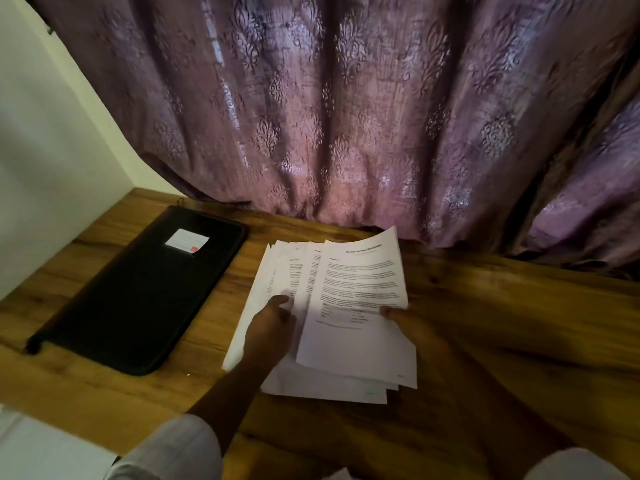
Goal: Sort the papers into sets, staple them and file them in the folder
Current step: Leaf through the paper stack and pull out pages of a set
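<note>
the black folder (138, 292) lies closed near the table's (519, 323) left edge. beside it, the left hand (272, 327), fingers curled, grips the fanned papers (329, 382); the right hand (412, 327) pinches the top sheet (360, 282) at its right edge.

The print on the papers (360, 282) is too small and soft to read. The right hand (412, 323) is dark and blurred, and its fingers are hidden under the sheets. Of the left hand (272, 327) only the back and the thumb show. The label (187, 241) on the black folder (138, 292) is not readable. The curtain (346, 133) covers the far edge of the desk (502, 323). Both sleeves (173, 448) are cut off at the lower edge of the view.
</note>
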